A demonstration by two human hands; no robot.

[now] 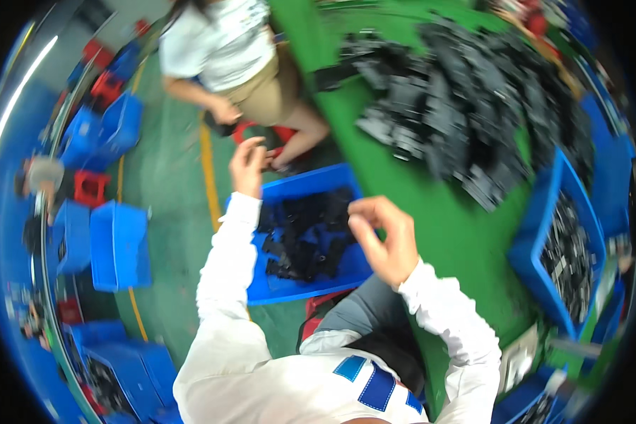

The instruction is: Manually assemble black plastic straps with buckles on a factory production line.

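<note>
My left hand [247, 168] is raised over the far left corner of a blue bin [311, 288]. Its fingers are bent but apart, and I see nothing between them. Over the bin's right edge is my right hand [389, 240], its thumb and forefinger tips nearly together in a pinch. Anything small between those tips is hidden. Inside the bin lie loose black parts [297, 247], too jumbled to name singly. To the right, a large heap of dark grey and black flat parts [452, 99] is spread over the green tabletop [438, 233].
A seated co-worker [226, 49] in a white top is beyond the bin. At the right stands a blue crate [537, 261] full of small dark parts. More blue bins [119, 247] and red stools [92, 187] line the green floor [169, 212] at left.
</note>
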